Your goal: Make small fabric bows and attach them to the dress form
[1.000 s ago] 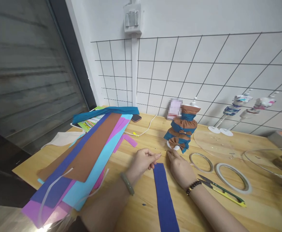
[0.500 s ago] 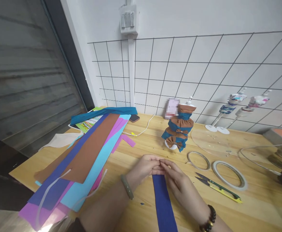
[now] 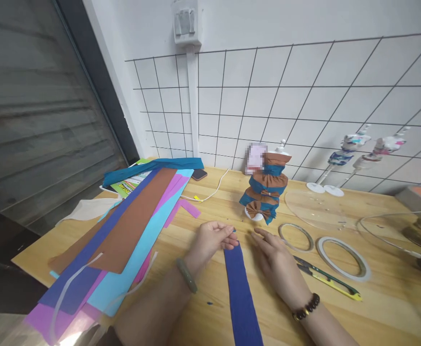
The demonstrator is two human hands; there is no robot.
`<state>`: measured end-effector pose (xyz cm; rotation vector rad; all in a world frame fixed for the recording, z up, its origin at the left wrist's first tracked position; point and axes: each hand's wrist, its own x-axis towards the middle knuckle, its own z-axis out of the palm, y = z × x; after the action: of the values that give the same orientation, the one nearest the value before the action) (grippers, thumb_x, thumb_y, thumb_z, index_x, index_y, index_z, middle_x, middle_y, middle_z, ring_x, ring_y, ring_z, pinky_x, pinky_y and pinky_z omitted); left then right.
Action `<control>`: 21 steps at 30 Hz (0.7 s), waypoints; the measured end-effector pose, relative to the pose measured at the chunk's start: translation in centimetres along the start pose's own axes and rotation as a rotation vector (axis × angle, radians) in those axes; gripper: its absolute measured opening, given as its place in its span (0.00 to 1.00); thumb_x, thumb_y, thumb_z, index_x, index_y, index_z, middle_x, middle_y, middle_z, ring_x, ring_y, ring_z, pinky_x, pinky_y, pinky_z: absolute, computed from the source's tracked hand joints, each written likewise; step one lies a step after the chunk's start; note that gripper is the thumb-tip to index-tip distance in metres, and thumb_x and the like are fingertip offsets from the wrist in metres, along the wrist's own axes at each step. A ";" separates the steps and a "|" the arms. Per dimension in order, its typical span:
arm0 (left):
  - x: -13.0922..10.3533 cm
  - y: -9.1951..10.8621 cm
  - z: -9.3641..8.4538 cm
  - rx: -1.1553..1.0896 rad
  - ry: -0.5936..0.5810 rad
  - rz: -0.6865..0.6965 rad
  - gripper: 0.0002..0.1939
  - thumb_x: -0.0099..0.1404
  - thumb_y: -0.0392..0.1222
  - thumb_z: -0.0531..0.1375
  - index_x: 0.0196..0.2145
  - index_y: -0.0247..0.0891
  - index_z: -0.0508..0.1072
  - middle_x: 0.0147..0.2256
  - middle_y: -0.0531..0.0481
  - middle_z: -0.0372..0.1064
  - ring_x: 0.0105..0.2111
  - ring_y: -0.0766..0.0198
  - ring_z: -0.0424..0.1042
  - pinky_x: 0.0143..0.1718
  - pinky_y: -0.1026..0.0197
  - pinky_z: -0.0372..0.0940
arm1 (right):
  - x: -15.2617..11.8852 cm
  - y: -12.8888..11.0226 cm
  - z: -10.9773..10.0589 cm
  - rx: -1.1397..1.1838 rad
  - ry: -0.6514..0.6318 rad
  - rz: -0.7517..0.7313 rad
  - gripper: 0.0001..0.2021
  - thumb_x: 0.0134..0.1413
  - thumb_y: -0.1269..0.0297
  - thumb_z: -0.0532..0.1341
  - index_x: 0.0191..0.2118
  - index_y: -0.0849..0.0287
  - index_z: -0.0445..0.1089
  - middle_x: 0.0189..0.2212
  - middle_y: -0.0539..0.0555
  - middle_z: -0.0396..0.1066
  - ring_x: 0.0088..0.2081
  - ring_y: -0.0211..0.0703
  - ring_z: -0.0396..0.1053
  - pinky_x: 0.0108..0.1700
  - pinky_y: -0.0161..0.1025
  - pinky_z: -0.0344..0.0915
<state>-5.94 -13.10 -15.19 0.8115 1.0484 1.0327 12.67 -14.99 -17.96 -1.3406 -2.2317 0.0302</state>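
Note:
My left hand [image 3: 216, 237] is closed in a pinch at the far end of a dark blue crepe paper strip [image 3: 242, 293]. A small blue bit shows at its fingertips. The strip runs toward me over the wooden table and leaves the view at the bottom. My right hand [image 3: 277, 257] is apart from the strip, just to its right, fingers stretched out and holding nothing. Beside its wrist and fingers lie yellow-and-black thread snips [image 3: 331, 281] and a narrow tape roll [image 3: 297, 238]. Beyond both hands stands a small dress form [image 3: 266, 187] in brown and teal ruffles with bows.
A wider tape roll [image 3: 343, 258] lies at the right, before a clear round plate [image 3: 315, 209]. Two small decorated mannequins [image 3: 343, 154] stand against the wire grid. Stacked coloured paper sheets [image 3: 131, 221] cover the left side, with a phone [image 3: 199, 174] and white cable [image 3: 217, 187] behind.
My right hand has come away from the left and moved right, its fingers opening out. My left hand keeps its pinch at the strip's end. The view has shifted slightly.

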 end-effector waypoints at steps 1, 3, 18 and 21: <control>0.1 0.0 0.0 0.011 0.007 0.001 0.16 0.50 0.48 0.63 0.26 0.31 0.67 0.23 0.47 0.71 0.21 0.67 0.71 0.23 0.66 0.64 | 0.2 0.2 0.3 -0.049 -0.026 -0.010 0.19 0.50 0.77 0.50 0.47 0.63 0.68 0.47 0.62 0.67 0.45 0.51 0.65 0.45 0.48 0.63; 0.1 -0.2 0.1 0.017 0.007 0.001 0.16 0.51 0.49 0.62 0.26 0.32 0.66 0.21 0.48 0.70 0.20 0.68 0.70 0.22 0.67 0.63 | 0.4 0.3 0.7 -0.094 -0.071 -0.020 0.20 0.49 0.79 0.49 0.46 0.63 0.68 0.48 0.63 0.66 0.43 0.50 0.65 0.44 0.46 0.63; -0.1 -0.4 -0.1 -0.092 -0.071 0.015 0.10 0.52 0.37 0.62 0.30 0.31 0.66 0.30 0.43 0.71 0.29 0.62 0.73 0.34 0.61 0.67 | 0.6 0.3 -0.2 0.187 -0.062 0.063 0.19 0.54 0.76 0.46 0.47 0.61 0.67 0.46 0.59 0.67 0.48 0.45 0.64 0.48 0.44 0.62; -0.4 -0.2 0.3 -0.096 -0.101 -0.013 0.10 0.52 0.38 0.62 0.31 0.29 0.69 0.31 0.42 0.71 0.30 0.62 0.73 0.37 0.59 0.66 | 0.5 -1.0 -1.0 0.441 -0.076 0.107 0.18 0.57 0.71 0.47 0.50 0.58 0.64 0.50 0.58 0.63 0.52 0.45 0.61 0.51 0.45 0.61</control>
<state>-5.68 -13.57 -15.17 0.7697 0.9099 1.0128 12.17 -15.33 -16.65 -1.2224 -2.0494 0.5847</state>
